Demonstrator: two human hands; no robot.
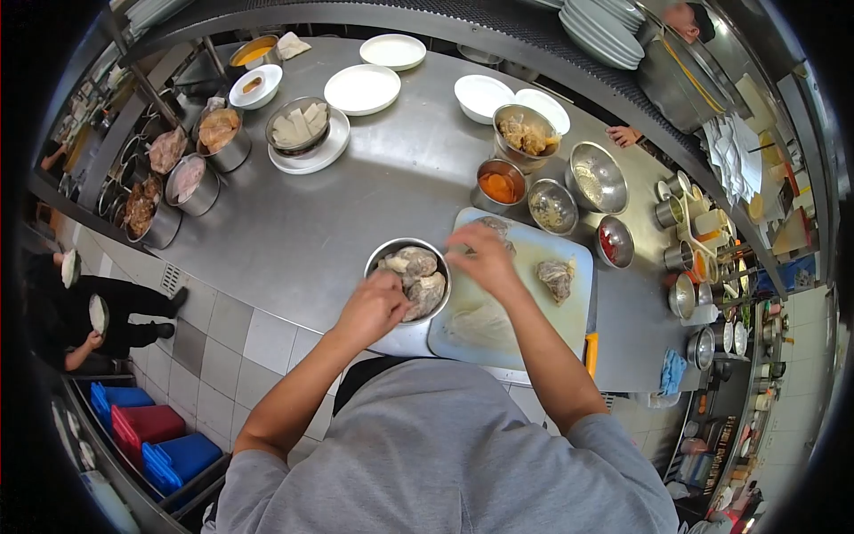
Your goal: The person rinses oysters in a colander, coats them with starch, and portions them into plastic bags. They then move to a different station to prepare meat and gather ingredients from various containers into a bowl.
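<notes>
A round metal bowl (371, 263) holding several pieces of greyish meat (423, 295) stands at the counter's front edge. My left hand (377, 305) reaches into its left side, fingers bent against the meat; whether they grip a piece is hidden. Just right of the bowl, my right hand (480, 256) hovers over the left part of a pale cutting board (534, 334), blurred, its fingers spread. Behind that hand lies some dark meat (496, 228), partly covered by it. Another meat piece (556, 280) rests on the board's right side.
Metal bowls of orange sauce (500, 185), chopped garnish (552, 207) and red pieces (614, 241) stand behind the board. White plates (362, 90) sit farther back. An orange-handled tool (592, 354) lies at the board's right edge. Another person (133, 307) stands at the far left.
</notes>
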